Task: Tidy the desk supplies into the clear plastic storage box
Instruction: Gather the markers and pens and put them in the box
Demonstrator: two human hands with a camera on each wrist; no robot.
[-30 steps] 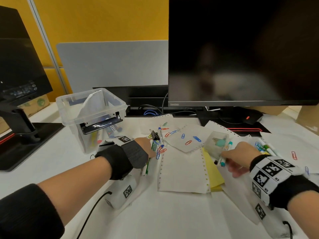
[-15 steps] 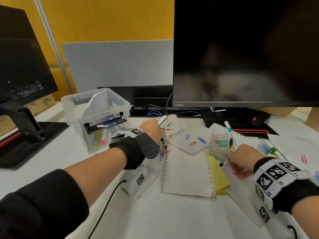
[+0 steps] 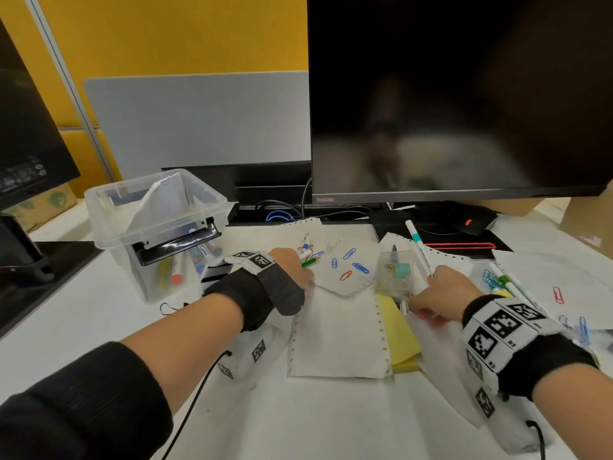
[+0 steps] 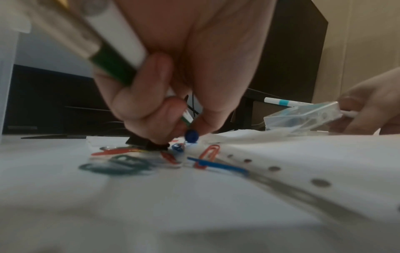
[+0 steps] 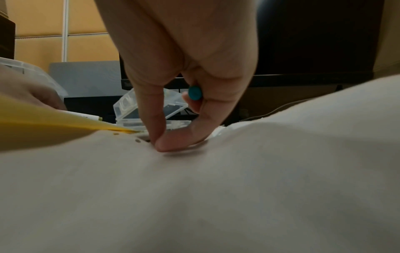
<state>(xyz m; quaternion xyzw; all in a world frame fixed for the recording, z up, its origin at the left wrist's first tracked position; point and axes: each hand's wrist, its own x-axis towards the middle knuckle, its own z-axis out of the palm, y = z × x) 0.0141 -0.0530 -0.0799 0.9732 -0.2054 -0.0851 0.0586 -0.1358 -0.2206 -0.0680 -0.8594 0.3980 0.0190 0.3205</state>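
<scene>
The clear plastic storage box stands at the back left with markers and a folded paper inside. My left hand grips a green-and-white marker in its palm. Its fingertips pinch down at a blue-capped pen and a black binder clip among coloured paper clips. My right hand holds a white pen with a teal band pointing up. Its thumb and forefinger press together on the paper beside a small clear case.
White perforated sheets and a yellow notepad lie between my hands. More markers and clips lie at the right. A large monitor stands behind, a second monitor's base at the left.
My left hand, raised with the marker half a second ago, has come down onto the pile of clips. The right hand has tipped its teal pen upright and lowered its fingertips to the paper.
</scene>
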